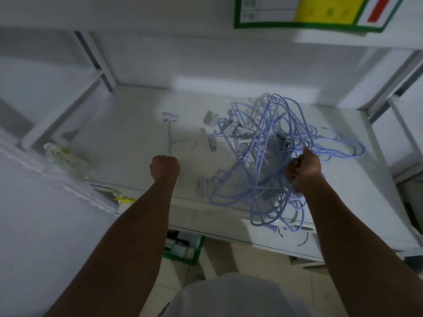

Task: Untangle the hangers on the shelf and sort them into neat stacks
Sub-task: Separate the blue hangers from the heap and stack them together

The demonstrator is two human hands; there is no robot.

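Note:
A tangled heap of light blue wire hangers (pixel 272 143) lies on the right half of the white shelf (pixel 137 124), some hanging over its front edge. My right hand (pixel 303 171) grips several of the blue hangers at the heap's right side. My left hand (pixel 164 168) is closed around the end of a white clip hanger (pixel 169 131), whose bar runs away from me to a clip at its far end. Loose white clip hangers (pixel 211 136) lie between that hanger and the heap.
A clear plastic bottle (pixel 65 162) lies at the shelf's left edge. White shelf uprights (pixel 96 60) stand at both back corners. A green crate (pixel 185 248) sits on the floor under the shelf. A green and yellow sign (pixel 315 12) hangs on the wall above.

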